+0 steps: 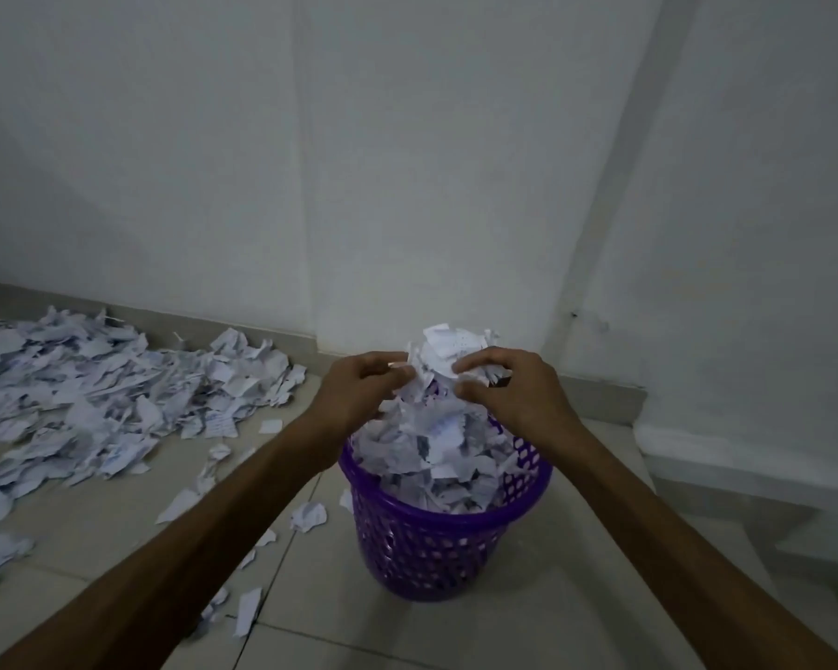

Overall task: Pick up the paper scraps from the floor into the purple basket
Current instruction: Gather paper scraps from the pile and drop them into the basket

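Left hand (359, 386) fingers curling in, pinching a bunch of paper scraps (448, 360) from the left; right hand (509, 386) fingers curling, gripping the same bunch from the right. Bunch sitting atop the heap overfilling the purple basket (436, 548), which is standing upright on the tiled floor (576, 597) near the wall corner. Big scrap pile (93, 398) lying well left along the wall (407, 162); loose bits beside the basket.

A: Dim, bluish light all over; no lamp shows, no glare anywhere.
B: Shadows?
A: Soft ones only, on the floor (601, 597) below the hands. The wall (407, 162) looks grainy, and straight lines bow toward the edges.
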